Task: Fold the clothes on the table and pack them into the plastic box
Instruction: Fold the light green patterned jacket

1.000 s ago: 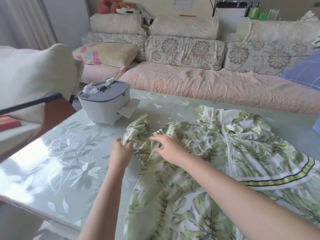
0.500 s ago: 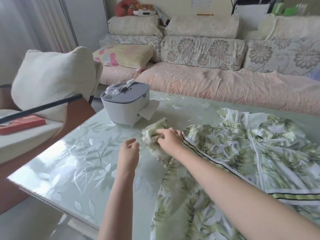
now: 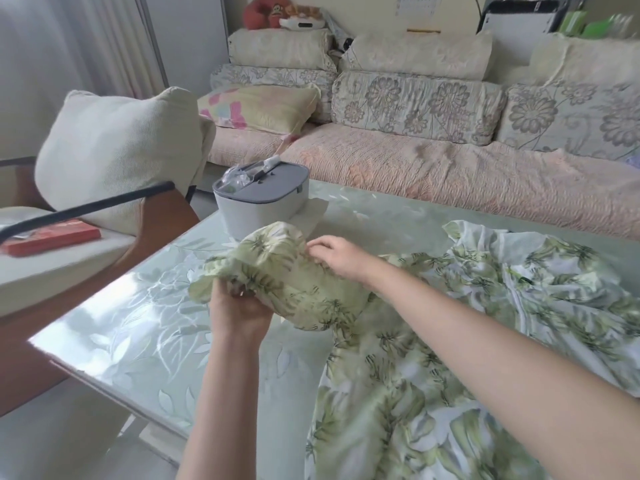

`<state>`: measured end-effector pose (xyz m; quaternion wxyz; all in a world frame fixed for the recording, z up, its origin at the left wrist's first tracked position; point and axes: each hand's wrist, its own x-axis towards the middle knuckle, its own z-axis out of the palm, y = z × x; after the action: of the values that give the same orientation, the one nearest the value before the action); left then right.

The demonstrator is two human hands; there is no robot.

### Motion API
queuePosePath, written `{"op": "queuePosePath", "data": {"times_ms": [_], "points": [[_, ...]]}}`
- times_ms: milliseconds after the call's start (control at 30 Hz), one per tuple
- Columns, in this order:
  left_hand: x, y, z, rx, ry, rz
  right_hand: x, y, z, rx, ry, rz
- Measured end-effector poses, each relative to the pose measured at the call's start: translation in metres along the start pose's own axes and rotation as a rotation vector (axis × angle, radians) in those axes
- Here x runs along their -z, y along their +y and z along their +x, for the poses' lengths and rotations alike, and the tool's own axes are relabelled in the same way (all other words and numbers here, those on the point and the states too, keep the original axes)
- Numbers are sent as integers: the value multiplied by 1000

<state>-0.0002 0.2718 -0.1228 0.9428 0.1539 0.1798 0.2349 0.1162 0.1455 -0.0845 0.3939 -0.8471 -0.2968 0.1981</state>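
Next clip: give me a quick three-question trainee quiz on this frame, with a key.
1. True or false: the left hand grips a bunched part of the leaf-print garment.
2. Where is the grey box? A) standing on the table, lid closed; B) under the table; C) held in the air, lid off.
3. Fill in: the ___ hand pinches the fabric at the top of the bunch.
Key: 1 true; 2 A; 3 right hand.
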Motion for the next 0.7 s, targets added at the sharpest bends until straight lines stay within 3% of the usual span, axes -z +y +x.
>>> {"op": "queuePosePath", "data": {"times_ms": [233, 367, 700], "points": [[27, 40, 2, -207, 158, -111, 2, 43, -10, -61, 40, -269], [26, 51, -1, -235, 326, -75, -13, 41, -25, 35, 4, -337], [49, 95, -17, -366, 343, -220, -54, 27, -27, 59, -198, -355]]}}
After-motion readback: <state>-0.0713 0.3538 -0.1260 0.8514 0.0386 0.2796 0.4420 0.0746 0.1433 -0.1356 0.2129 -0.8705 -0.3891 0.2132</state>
